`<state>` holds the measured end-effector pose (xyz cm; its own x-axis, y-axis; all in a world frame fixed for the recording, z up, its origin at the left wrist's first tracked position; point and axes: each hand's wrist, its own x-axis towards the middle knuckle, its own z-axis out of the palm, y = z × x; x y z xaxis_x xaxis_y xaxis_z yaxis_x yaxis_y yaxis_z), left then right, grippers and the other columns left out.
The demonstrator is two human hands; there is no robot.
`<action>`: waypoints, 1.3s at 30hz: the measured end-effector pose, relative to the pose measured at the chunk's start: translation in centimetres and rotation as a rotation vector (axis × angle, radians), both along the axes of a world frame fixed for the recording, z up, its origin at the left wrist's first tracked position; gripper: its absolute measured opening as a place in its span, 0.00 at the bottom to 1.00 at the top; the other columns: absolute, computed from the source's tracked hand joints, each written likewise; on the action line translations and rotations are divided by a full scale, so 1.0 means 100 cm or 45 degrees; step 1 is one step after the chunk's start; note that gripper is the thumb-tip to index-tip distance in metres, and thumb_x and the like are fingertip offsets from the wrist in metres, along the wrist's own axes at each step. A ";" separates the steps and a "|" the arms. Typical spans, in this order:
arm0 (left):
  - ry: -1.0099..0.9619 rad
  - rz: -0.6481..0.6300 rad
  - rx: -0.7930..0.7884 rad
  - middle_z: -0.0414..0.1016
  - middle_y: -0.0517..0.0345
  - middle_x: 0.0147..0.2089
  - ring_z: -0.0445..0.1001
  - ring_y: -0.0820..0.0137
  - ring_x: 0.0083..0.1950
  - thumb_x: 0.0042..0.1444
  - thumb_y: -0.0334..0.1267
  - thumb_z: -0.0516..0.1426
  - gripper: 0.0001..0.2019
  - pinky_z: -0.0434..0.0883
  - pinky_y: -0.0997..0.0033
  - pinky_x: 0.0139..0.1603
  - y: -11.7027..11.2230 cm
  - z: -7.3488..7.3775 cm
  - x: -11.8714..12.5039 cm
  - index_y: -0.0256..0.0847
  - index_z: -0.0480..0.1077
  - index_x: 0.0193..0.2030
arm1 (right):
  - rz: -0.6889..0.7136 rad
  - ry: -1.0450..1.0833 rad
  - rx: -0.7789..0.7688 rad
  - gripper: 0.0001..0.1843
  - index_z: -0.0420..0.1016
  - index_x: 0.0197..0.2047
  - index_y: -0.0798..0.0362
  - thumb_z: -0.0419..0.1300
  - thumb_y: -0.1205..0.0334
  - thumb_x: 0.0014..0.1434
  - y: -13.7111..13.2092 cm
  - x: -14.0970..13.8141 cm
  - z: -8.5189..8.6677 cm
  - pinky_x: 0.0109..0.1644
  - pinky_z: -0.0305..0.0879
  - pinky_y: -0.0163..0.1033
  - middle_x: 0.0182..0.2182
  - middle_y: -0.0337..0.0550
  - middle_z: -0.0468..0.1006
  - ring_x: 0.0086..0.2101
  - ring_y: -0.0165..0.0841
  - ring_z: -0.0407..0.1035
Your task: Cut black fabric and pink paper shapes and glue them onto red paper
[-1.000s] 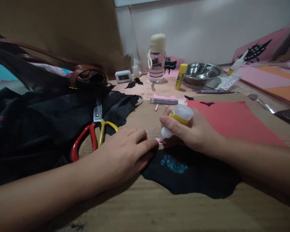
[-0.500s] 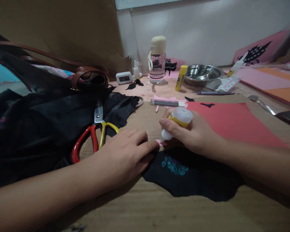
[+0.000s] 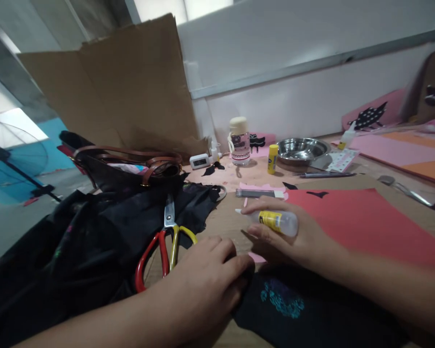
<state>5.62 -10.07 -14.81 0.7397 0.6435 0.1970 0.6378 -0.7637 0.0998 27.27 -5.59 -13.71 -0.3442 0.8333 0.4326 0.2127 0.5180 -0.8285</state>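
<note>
Glue bottle [image 3: 290,224] translucent white, label [image 3: 270,221] yellow; black cloth [image 3: 319,311], turquoise motif [image 3: 283,300]; scissor handles [image 3: 164,253] red, yellow; paper [image 3: 355,217] red.

Left hand [image 3: 213,278] palm-down — right hand [image 3: 309,241] curled nearby

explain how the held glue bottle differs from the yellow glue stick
The glue bottle is held on its side in the right hand; the glue stick stands upright. The glue bottle is translucent and nozzle-tipped; the glue stick is opaque and capped. Both show yellow.
</note>
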 end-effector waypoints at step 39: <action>-0.015 -0.004 0.024 0.72 0.56 0.41 0.68 0.64 0.40 0.67 0.33 0.54 0.13 0.67 0.63 0.40 0.002 0.001 0.001 0.45 0.71 0.55 | 0.028 -0.015 -0.197 0.18 0.68 0.30 0.50 0.60 0.45 0.62 -0.004 0.003 0.002 0.29 0.64 0.37 0.24 0.36 0.68 0.26 0.32 0.66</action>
